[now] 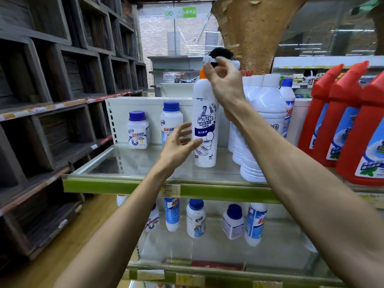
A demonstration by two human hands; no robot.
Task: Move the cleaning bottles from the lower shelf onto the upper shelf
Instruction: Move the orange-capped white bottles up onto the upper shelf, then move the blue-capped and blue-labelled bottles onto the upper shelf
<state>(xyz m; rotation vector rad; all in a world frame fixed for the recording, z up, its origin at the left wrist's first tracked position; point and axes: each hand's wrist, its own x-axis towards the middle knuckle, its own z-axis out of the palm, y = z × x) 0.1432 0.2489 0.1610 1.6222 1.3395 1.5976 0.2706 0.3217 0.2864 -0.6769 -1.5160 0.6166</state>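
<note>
Below the Mr Muscle toilet-cleaner bottle (204, 121), on the lower shelf (228, 252), five smaller white cleaning bottles with blue caps or blue labels (195, 221) are still lined up. The Mr Muscle bottle itself stands upright on the glass upper shelf (124, 181), a little back from its green front edge. The left hand (176, 146) is at the bottle's lower left, fingers spread and straight, holding nothing; its thumb lies across the lower label, and I cannot tell whether it touches. The right hand (224, 84) is at the bottle's top, fingertips pinching the white nozzle cap above the orange collar. Left of the bottle and further back stand two blue-capped white jars (138, 130). Just right of it stands a tight group of tall white bottles (264, 113), and further right a row of red bottles (336, 125).
</note>
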